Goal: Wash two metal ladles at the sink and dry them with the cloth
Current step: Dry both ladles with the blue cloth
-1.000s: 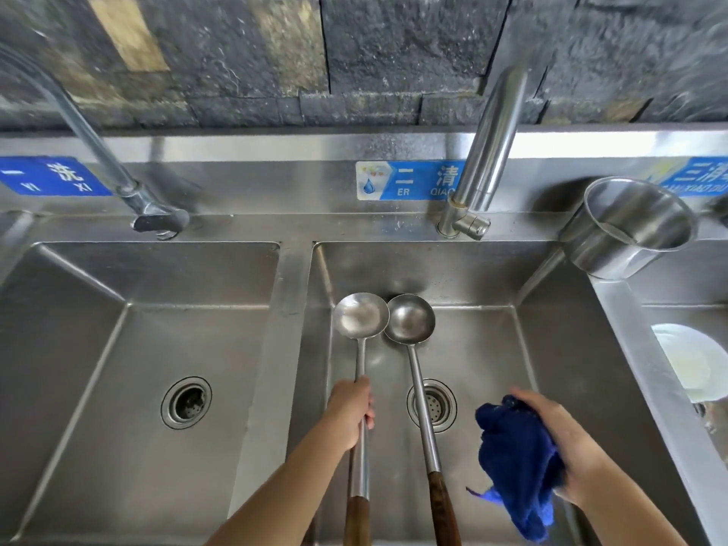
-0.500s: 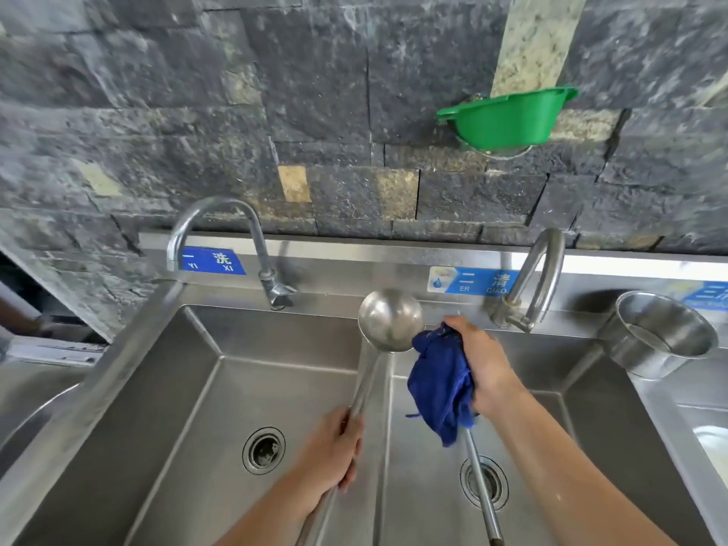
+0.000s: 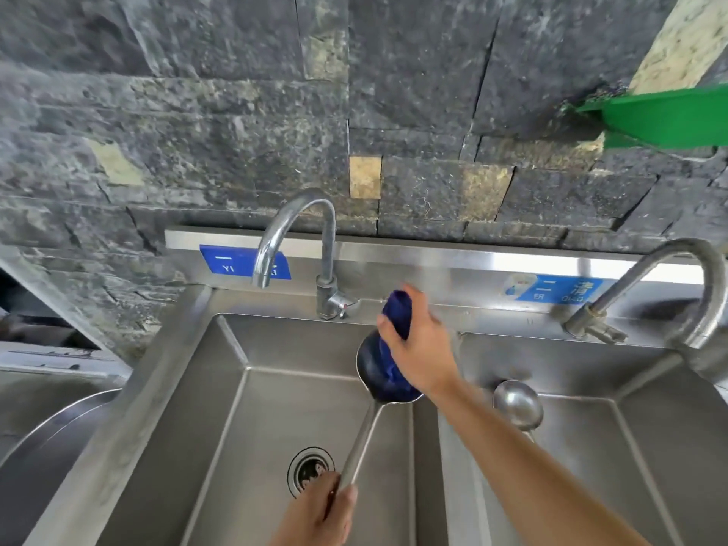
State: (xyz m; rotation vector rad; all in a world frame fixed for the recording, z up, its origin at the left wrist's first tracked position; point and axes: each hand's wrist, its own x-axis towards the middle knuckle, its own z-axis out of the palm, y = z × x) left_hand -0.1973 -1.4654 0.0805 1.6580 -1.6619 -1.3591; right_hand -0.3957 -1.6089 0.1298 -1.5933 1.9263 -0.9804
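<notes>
the left hand (image 3: 319, 506) is clenched round the shaft of a ladle (image 3: 388, 378), holding its bowl up over the left basin of the sink (image 3: 220, 388). the right hand (image 3: 417, 348) grasps a blue cloth (image 3: 398, 313) and presses it into that bowl. the second ladle (image 3: 518, 403) lies untouched in the right basin, bowl up, its handle hidden behind the right forearm.

the ladle looks like stiff, thin steel: light at the bowl, long in the lever, and probably slick while wet, so a full wrap low on the shaft, as now, seems the surest hold. steadying near the bowl would stop it twisting under the rubbing. the cloth is soft and bunches readily; it should fill the bowl's curve without much force.

two blue stickers sit on the splashback. the right one (image 3: 555, 289) reads "二 清" with "er" below and what may be "qing", blurred. the left one (image 3: 244, 262), partly behind the tap (image 3: 299, 238), shows "一" and "yi".
</notes>
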